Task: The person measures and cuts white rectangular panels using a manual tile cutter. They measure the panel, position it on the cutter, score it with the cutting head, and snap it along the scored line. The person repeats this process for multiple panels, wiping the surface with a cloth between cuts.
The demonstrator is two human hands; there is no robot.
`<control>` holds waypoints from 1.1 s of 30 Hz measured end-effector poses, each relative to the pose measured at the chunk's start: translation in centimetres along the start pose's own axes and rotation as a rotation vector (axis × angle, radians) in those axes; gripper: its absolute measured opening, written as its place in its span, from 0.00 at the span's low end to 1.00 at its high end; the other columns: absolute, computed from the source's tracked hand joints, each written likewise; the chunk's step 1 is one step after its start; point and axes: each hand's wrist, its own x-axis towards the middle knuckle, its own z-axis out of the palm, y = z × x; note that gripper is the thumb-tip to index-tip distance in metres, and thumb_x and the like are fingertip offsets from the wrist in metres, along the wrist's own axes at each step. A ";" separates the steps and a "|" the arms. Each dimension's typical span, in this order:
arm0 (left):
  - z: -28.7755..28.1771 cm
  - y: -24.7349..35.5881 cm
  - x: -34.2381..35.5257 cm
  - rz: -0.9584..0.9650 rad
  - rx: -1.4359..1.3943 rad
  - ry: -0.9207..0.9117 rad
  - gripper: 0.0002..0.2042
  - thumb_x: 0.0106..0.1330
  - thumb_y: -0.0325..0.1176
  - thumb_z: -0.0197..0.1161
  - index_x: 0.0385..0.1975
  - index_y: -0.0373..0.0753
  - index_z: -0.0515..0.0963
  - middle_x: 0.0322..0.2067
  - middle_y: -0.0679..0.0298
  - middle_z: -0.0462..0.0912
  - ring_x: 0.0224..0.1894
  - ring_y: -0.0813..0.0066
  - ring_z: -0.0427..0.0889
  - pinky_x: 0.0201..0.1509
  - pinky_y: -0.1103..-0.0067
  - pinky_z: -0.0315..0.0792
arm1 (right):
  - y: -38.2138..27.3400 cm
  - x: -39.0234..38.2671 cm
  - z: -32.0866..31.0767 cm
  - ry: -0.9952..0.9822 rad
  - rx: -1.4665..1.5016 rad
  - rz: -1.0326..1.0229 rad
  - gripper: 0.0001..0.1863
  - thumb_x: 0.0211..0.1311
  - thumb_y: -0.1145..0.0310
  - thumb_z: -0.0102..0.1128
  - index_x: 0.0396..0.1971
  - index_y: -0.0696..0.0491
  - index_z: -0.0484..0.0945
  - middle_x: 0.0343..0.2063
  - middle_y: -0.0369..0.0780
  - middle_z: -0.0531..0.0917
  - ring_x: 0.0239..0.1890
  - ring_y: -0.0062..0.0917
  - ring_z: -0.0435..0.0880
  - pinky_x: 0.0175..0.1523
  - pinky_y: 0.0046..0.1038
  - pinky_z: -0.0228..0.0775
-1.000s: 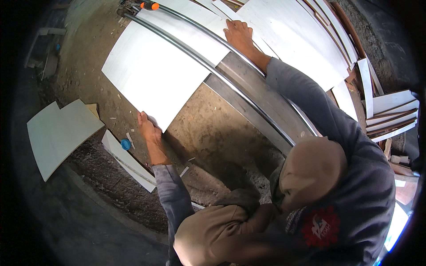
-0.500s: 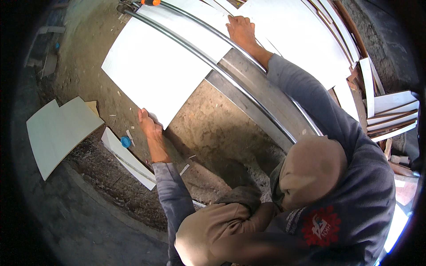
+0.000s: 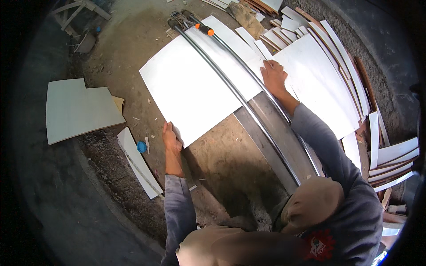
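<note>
A large white tile (image 3: 191, 84) lies across a tile cutter, beneath its two long chrome rails (image 3: 228, 82). My left hand (image 3: 172, 137) grips the tile's near left corner, with the thumb upright by the edge and the other fingers partly hidden. On the far side of the rails, my right hand (image 3: 274, 77) has its fingers curled at the tile's right edge. The cutter's grey metal base (image 3: 273, 122) shows between the rails towards me. A black and orange handle (image 3: 204, 29) sits at the far end of the rails.
More white tiles (image 3: 317, 84) and narrow offcuts (image 3: 339, 57) lie at the right. A notched tile piece (image 3: 80, 111) rests on the left, near a long offcut (image 3: 137, 164) and a blue round cap (image 3: 141, 146). Small chips dot the dirt floor. A wooden frame (image 3: 80, 13) stands far left.
The view has shifted, so the scene sits lower and further right, showing more of the cutter's far end. Both hands stay at the same places on the tile.
</note>
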 end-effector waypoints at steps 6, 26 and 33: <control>-1.3 -0.4 1.2 -0.036 -0.086 -0.103 0.19 0.79 0.35 0.54 0.64 0.32 0.71 0.60 0.57 0.78 0.62 0.65 0.77 0.67 0.71 0.71 | -8.6 6.3 -5.4 -0.028 0.853 -0.185 0.28 0.79 0.48 0.49 0.62 0.55 0.77 0.40 0.45 0.85 0.43 0.33 0.85 0.45 0.31 0.74; -0.6 0.8 0.7 -0.166 -0.034 -0.048 0.27 0.79 0.47 0.54 0.68 0.31 0.69 0.68 0.53 0.73 0.68 0.60 0.72 0.73 0.69 0.66 | -18.6 7.0 -19.0 -0.165 0.216 -0.278 0.29 0.65 0.46 0.56 0.40 0.62 0.87 0.33 0.54 0.87 0.38 0.49 0.87 0.47 0.45 0.76; -0.1 1.9 0.4 -0.157 0.050 -0.030 0.28 0.78 0.45 0.56 0.69 0.30 0.68 0.68 0.49 0.71 0.68 0.58 0.72 0.73 0.66 0.64 | -10.4 -12.0 -27.0 -0.120 0.327 -0.120 0.20 0.73 0.57 0.57 0.53 0.56 0.84 0.25 0.43 0.81 0.27 0.26 0.77 0.35 0.30 0.70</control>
